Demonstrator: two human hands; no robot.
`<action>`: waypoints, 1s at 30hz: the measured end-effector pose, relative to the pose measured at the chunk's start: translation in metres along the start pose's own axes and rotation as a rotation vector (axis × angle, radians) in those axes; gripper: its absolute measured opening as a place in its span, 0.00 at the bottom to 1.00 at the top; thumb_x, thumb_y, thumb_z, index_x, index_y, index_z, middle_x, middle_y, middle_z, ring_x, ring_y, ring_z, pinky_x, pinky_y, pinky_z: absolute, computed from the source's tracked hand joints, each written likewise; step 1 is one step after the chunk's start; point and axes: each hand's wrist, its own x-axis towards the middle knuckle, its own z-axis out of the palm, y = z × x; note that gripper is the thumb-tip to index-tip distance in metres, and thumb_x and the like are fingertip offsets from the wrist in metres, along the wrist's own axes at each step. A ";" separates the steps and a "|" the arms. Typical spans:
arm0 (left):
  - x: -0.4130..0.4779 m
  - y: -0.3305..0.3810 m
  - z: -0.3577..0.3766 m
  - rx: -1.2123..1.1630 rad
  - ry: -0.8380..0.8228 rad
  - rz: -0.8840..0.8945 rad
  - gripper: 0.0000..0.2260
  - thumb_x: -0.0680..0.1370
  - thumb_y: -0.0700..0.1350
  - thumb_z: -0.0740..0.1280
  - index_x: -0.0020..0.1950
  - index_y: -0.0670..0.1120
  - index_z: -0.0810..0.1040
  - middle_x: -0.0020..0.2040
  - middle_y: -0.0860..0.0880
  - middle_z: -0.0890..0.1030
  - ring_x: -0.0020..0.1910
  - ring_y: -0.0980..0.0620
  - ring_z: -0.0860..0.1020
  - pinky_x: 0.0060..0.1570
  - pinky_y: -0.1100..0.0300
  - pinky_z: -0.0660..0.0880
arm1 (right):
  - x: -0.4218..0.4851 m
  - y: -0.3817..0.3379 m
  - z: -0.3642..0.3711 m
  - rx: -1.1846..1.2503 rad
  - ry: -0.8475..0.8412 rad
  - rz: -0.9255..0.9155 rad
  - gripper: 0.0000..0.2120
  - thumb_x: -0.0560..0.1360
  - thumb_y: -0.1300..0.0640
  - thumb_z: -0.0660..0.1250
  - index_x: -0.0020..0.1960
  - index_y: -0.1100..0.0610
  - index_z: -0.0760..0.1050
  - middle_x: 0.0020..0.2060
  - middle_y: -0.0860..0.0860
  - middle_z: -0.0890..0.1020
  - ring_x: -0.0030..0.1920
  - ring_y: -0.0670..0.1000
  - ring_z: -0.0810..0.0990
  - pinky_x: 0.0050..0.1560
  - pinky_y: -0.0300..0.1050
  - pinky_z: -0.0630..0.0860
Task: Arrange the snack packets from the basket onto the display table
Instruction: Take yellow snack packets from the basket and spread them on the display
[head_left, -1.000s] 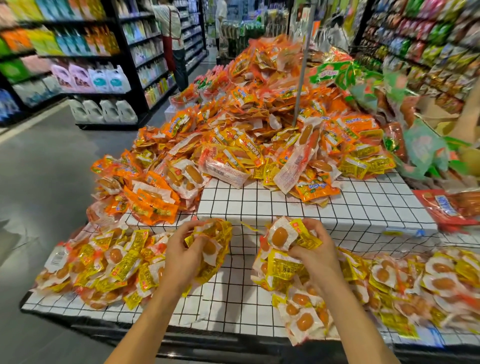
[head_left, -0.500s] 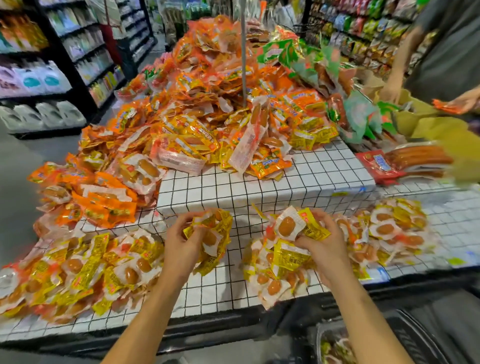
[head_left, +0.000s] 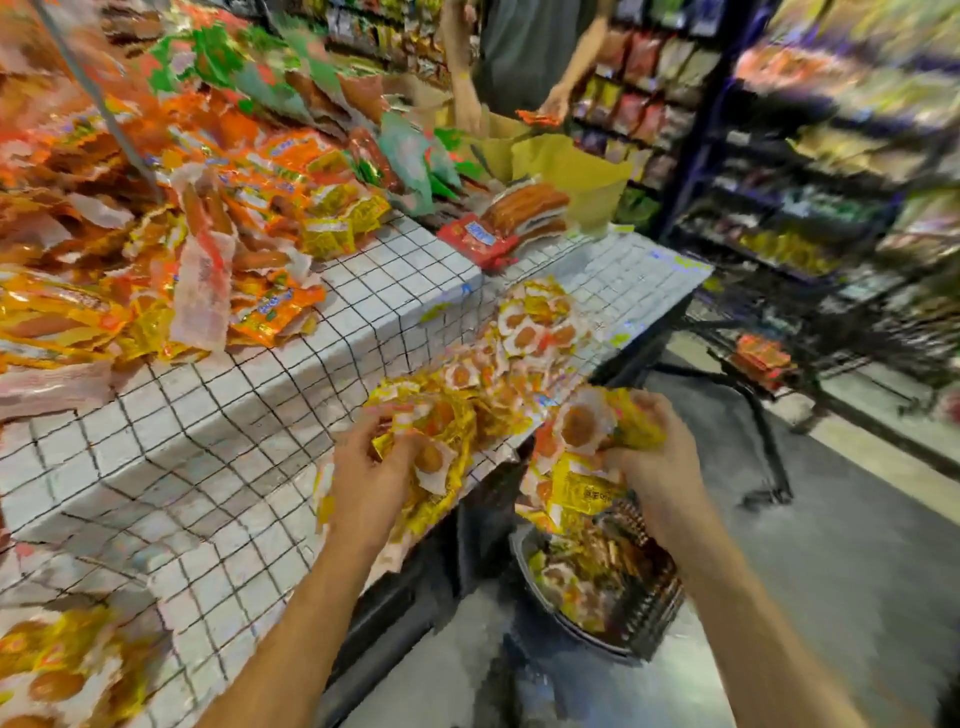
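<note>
My left hand grips a bunch of yellow snack packets over the front edge of the white grid-patterned display table. My right hand holds another bunch of yellow packets past the table's right corner, above the dark basket on the floor. The basket holds more packets. A heap of similar packets lies on the lower tier just beyond my hands. The picture is blurred by motion.
A large pile of orange and yellow packets covers the upper tier at left. Another person stands at the far end by a yellow bag. Dark shelving lines the aisle at right.
The view has swung right. My right hand has carried its bunch off the table's corner to above the basket. My left hand keeps its packets over the front edge.
</note>
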 end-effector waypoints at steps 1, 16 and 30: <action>-0.001 0.004 0.016 -0.014 -0.051 0.005 0.10 0.73 0.35 0.67 0.50 0.48 0.80 0.36 0.57 0.83 0.40 0.61 0.81 0.43 0.66 0.74 | -0.001 0.002 -0.015 -0.015 0.031 -0.009 0.30 0.52 0.71 0.74 0.49 0.49 0.75 0.43 0.52 0.83 0.39 0.46 0.81 0.33 0.39 0.76; 0.007 -0.029 0.262 0.081 -0.475 -0.116 0.11 0.75 0.32 0.67 0.52 0.47 0.81 0.42 0.55 0.83 0.41 0.63 0.80 0.39 0.71 0.74 | 0.068 0.081 -0.218 -0.080 0.307 0.118 0.29 0.55 0.74 0.75 0.49 0.50 0.75 0.43 0.51 0.81 0.43 0.52 0.82 0.39 0.52 0.81; 0.037 -0.206 0.434 0.312 -0.539 -0.426 0.12 0.68 0.35 0.70 0.47 0.50 0.83 0.37 0.52 0.84 0.31 0.59 0.78 0.36 0.58 0.74 | 0.184 0.262 -0.280 -0.252 0.362 0.359 0.27 0.60 0.70 0.80 0.49 0.48 0.74 0.43 0.46 0.83 0.43 0.44 0.82 0.44 0.43 0.78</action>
